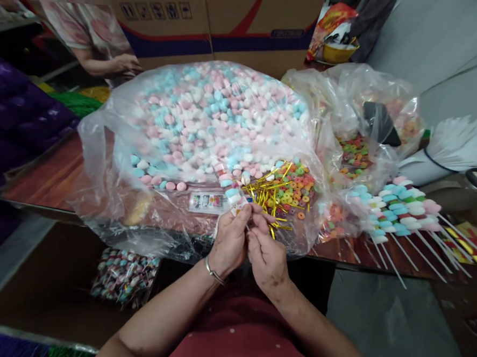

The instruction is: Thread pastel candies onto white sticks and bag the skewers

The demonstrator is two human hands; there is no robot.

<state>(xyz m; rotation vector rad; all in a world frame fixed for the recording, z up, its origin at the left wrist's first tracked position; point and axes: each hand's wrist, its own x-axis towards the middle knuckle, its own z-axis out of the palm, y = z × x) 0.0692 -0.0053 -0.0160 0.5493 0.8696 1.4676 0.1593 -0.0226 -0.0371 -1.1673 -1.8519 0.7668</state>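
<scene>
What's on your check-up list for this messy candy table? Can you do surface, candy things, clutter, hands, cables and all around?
Surface: brown table, partly under clear plastic
Job's things: puffy candies, ring candies, gold strips, candy sticks
Clutter: flat packet near the left hand
Hands: left fingers hold a candy piece; right hand has fingers pinched beside them, grip too small to tell
Cables: nothing seen for sure
Surroundings: big box behind; another person's hand; open carton below
</scene>
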